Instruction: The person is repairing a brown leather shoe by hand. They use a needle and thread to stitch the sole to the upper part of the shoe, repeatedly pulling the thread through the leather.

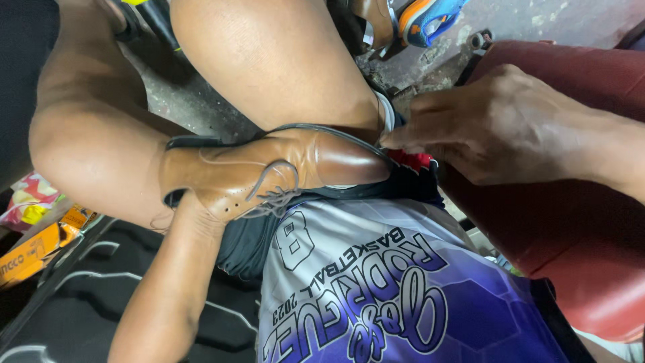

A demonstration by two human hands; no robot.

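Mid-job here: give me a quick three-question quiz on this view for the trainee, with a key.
1. True or false: the brown leather shoe lies on the person's lap with its toe pointing toward the right hand.
2. Where is the left hand? A) inside the shoe, hidden from view B) resting on the red seat C) holding the orange and blue sneaker
3. Fill in: the right hand's fingertips sit at the shoe's ____ end.

Key: 1 true; 2 A, since the left forearm runs up into the shoe's opening; 3 toe.
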